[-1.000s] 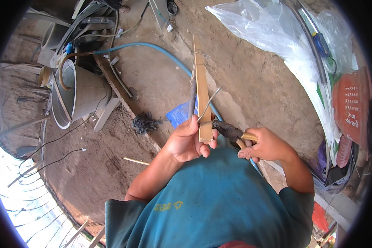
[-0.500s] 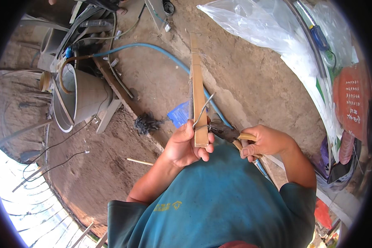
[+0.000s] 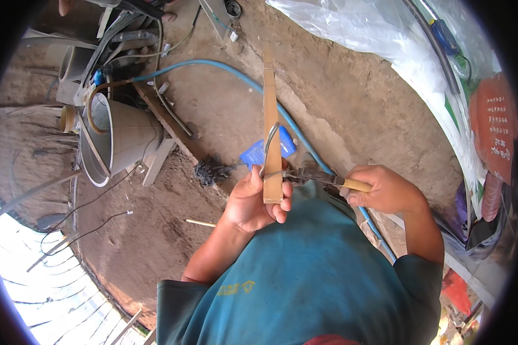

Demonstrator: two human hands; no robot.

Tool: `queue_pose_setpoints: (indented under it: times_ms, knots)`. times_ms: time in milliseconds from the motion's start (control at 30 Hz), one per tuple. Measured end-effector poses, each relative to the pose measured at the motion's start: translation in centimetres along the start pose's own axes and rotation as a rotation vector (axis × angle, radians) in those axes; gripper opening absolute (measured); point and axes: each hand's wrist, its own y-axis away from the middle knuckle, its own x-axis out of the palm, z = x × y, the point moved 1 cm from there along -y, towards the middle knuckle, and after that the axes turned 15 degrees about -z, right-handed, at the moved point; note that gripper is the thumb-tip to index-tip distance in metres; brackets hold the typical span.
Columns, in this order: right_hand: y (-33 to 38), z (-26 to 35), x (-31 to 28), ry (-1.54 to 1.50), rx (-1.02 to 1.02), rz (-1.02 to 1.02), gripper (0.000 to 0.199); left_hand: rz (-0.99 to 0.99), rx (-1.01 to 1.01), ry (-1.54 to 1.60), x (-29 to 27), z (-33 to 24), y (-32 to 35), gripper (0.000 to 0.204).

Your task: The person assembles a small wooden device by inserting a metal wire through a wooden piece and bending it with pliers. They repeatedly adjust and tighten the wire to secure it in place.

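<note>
My left hand (image 3: 253, 201) is closed round the near end of a long flat wooden strip (image 3: 273, 138), which points away from me. A bent piece of grey wire (image 3: 269, 146) loops along the strip and wraps round it just above my fingers. In my right hand (image 3: 385, 190) are pliers (image 3: 354, 184) with tan handles; my fingers close over the grips. The dark jaws of the pliers reach left to the wire at the strip's right edge. Whether they bite on the wire is too small to tell.
A blue hose (image 3: 227, 68) curves over the dirt floor behind the strip. Beyond my left hand lie a blue packet (image 3: 265, 148) and a dark tangled clump (image 3: 212, 171). A grey bucket (image 3: 126, 133) lies tipped at the left. Clear plastic sheeting (image 3: 385, 43) and a red bag (image 3: 494, 129) are at right.
The pliers have turned nearly level, and my right hand has moved slightly right and up. The wire's free end has swung left across the strip. My left hand keeps its grip.
</note>
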Motion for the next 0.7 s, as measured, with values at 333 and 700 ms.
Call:
queue_pose_setpoints:
  times_ms: [333, 700]
  knots:
    - [-4.3, 1.4, 7.7, -0.511, -0.256, -0.489, 0.018, -0.011, 0.013, -0.035, 0.3, 0.3, 1.2, 0.072]
    - [-5.9, 2.1, 10.3, -0.728, -0.133, -0.374, 0.021, 0.000, 0.031, -0.092, 0.0, 1.2, 2.1, 0.070]
